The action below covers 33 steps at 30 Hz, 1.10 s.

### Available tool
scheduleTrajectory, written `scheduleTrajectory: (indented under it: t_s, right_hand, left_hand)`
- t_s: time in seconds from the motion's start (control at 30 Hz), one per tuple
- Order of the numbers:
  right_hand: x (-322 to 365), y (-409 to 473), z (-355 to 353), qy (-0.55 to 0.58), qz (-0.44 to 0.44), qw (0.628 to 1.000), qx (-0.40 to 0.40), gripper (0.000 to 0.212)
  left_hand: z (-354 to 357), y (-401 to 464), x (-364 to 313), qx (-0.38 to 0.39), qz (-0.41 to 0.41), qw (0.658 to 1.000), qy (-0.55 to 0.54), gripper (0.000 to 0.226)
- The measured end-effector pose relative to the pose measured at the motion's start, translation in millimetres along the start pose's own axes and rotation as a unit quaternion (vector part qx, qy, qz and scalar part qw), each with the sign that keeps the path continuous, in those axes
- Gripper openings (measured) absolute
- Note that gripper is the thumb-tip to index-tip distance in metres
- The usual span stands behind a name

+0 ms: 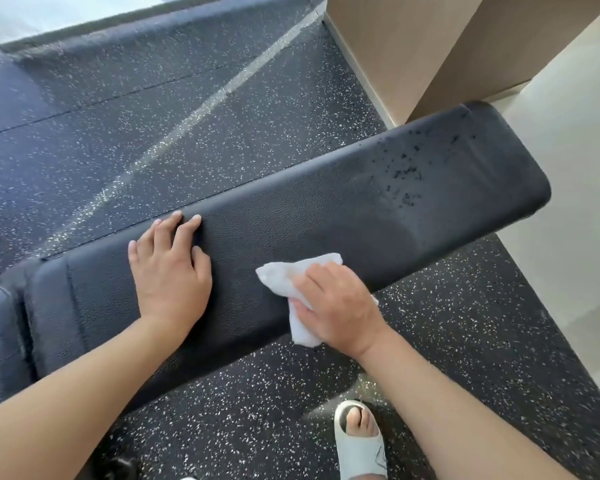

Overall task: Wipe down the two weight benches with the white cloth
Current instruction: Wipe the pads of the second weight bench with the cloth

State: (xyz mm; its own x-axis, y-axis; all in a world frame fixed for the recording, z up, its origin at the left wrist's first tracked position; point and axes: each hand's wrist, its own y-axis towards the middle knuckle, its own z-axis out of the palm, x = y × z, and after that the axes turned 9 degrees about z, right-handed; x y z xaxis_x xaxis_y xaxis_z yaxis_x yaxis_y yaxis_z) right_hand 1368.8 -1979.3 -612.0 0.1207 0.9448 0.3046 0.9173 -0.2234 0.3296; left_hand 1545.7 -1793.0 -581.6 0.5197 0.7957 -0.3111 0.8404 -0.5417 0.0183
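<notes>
Now right hand (336,306) pressing white cloth (291,271) on bench (326,209), left hand (170,268) flat.

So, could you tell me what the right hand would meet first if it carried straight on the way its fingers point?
Apart from the white cloth the right hand already holds, probably only bare bench pad, then the pad's far edge. The left hand lies off to the side.

Bench (326,209) runs off left edge; cloth (291,271) partly under right hand (336,306)
</notes>
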Motion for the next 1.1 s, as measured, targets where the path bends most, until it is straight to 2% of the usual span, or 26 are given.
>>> scheduleTrajectory:
  t_s: [0.1,0.17,0.23,0.3,0.47,0.53,0.67,0.77,0.9,1.1]
  right_hand:
    - [-78.1,9.2,-32.1,-0.032,0.056,0.997,-0.047,0.024]
    - [-106.5,20.2,-44.9,-0.035,0.122,0.991,-0.034,0.023]
    - [-109.2,23.9,-45.5,-0.041,0.175,0.983,-0.024,0.022]
    - [-97.6,18.0,-39.5,-0.027,0.213,0.976,-0.028,0.017]
    - [-74.2,-2.4,-35.4,0.007,0.214,0.977,-0.018,0.015]
    - [-83.1,-3.5,-40.8,0.018,0.169,0.985,-0.002,0.014]
    - [-118.7,0.2,-51.6,0.021,0.076,0.997,0.018,0.014]
    - [-138.2,17.8,-48.5,0.022,0.112,0.993,0.009,0.016]
    - [-149.1,60.2,-35.6,0.035,0.165,0.986,0.002,0.019]
    - [-161.5,175.8,-0.8,0.020,0.216,0.976,0.001,0.021]
  left_hand:
    - [-6.4,4.2,-5.6,0.029,0.028,0.999,0.011,0.052]
    - [-8.1,9.5,-18.4,0.053,0.097,0.994,0.009,0.057]
    - [-3.1,17.8,-41.5,0.074,0.164,0.984,0.016,0.057]
    - [4.2,29.4,-72.0,0.084,0.186,0.979,0.018,0.057]
    - [36.0,82.4,-134.8,0.091,0.246,0.965,0.009,0.053]
    - [47.8,99.9,-150.6,0.087,0.234,0.968,0.003,0.053]
    - [66.9,102.3,-161.1,0.023,0.152,0.988,-0.023,0.050]
    - [74.0,104.3,-159.6,0.007,0.114,0.993,-0.033,0.053]
    - [79.6,109.0,-157.2,-0.001,0.117,0.993,-0.027,0.053]
    - [86.3,111.5,-151.4,0.006,0.122,0.992,-0.010,0.055]
